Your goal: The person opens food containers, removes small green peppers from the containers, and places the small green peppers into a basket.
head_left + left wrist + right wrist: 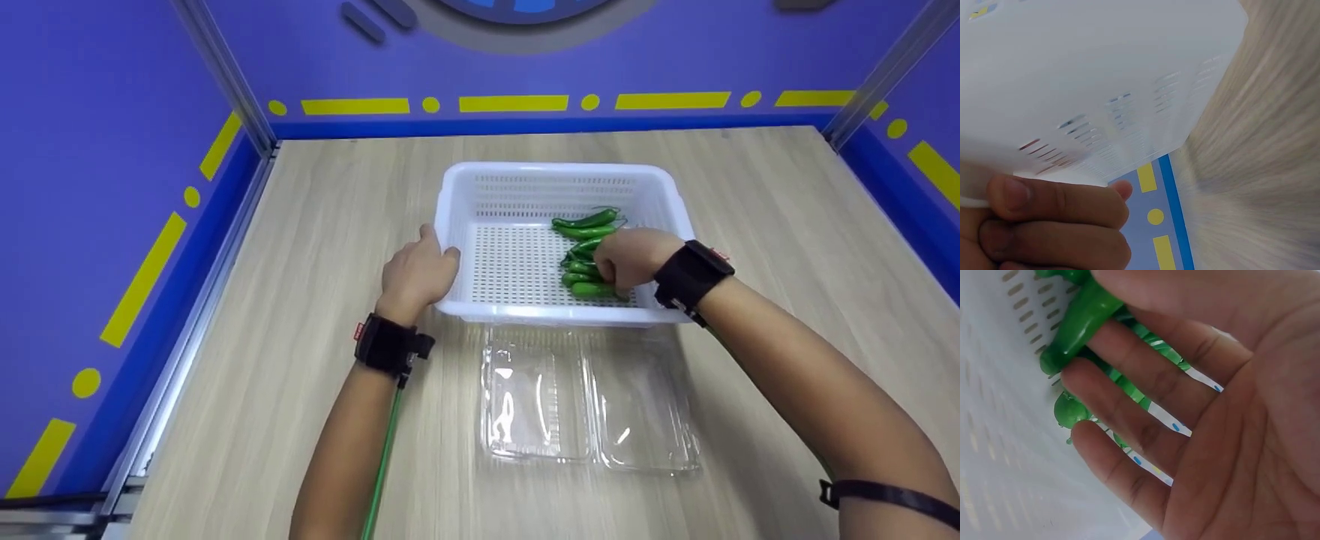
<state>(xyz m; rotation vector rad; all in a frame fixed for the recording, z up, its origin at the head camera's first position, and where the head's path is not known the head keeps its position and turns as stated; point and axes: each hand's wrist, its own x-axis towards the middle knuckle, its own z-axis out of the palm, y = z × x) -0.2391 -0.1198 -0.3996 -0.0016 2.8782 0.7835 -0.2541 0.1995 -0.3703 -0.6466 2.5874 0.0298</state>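
A white perforated plastic basket (555,310) sits on the table with several green chili peppers (589,232) in its right half. My left hand (418,271) grips the basket's left rim, thumb over the edge; in the left wrist view its curled fingers (1067,205) lie against the outer side. Down inside the basket, my right hand (636,255) is among the peppers. The right wrist view shows one green chili pepper (1081,323) pinched between thumb and index finger, while the other fingers spread loosely beside more peppers. The thumb hides part of that pepper.
In front of the basket lies a clear plastic clamshell box (536,405), unfolded with its two halves side by side. Blue-purple panels (510,75) with yellow marks enclose the wooden table (337,225) at the back and sides. A green cable (382,457) runs along the left forearm.
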